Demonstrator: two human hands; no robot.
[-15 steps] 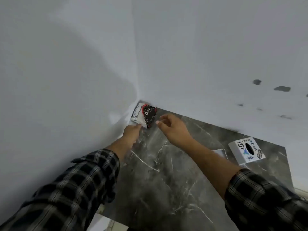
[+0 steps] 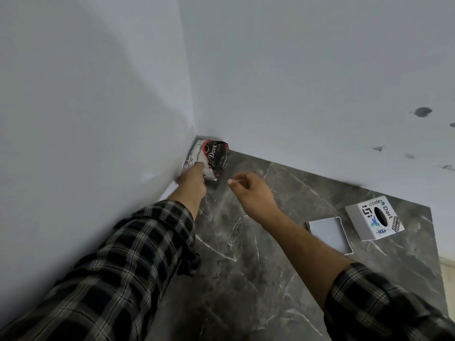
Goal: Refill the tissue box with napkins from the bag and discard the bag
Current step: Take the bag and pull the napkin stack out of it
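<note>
A black, red and white napkin bag sits in the far corner where the two walls meet the marble table. My left hand grips the bag's lower white edge. My right hand hovers just right of the bag, fingers loosely curled, holding nothing. The white tissue box with stickers and a dark oval slot lies at the right of the table. Its flat white lid rests beside it on the left.
The dark grey marble table fills the lower middle. White walls close off the left and back. The table's right edge runs near the tissue box, with a pale floor strip beyond.
My right hand has drawn back from the bag, down and to the right. The left hand keeps its hold on the bag, which has tilted slightly.
</note>
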